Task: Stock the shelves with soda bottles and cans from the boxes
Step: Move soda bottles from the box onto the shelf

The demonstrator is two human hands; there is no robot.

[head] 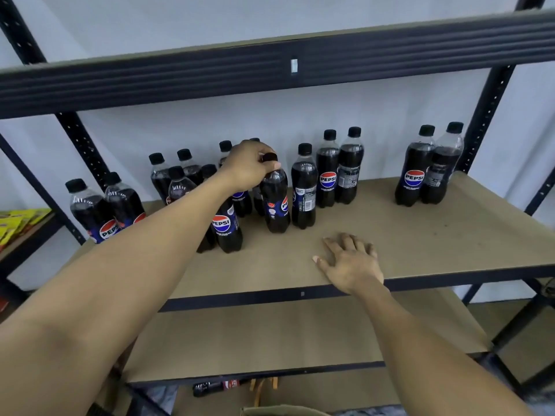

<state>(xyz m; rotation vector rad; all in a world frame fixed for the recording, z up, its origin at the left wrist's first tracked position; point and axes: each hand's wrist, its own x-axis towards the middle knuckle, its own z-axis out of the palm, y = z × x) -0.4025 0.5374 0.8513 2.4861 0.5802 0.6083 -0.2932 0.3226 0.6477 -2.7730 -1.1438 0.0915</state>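
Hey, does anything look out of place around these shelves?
One dark bottle lies on its side beneath the lowest shelf, away from the rest. The bottles on the middle shelf stand upright, though their labels face different ways. No spill shows.

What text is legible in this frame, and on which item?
"PEPSI": front bottle, far-left bottle, middle bottle, right-end bottle.
"PE", cut off: held bottle, gripped by the left hand.
Too blurred to read: small print under the logos, barcode label, yellow packets.
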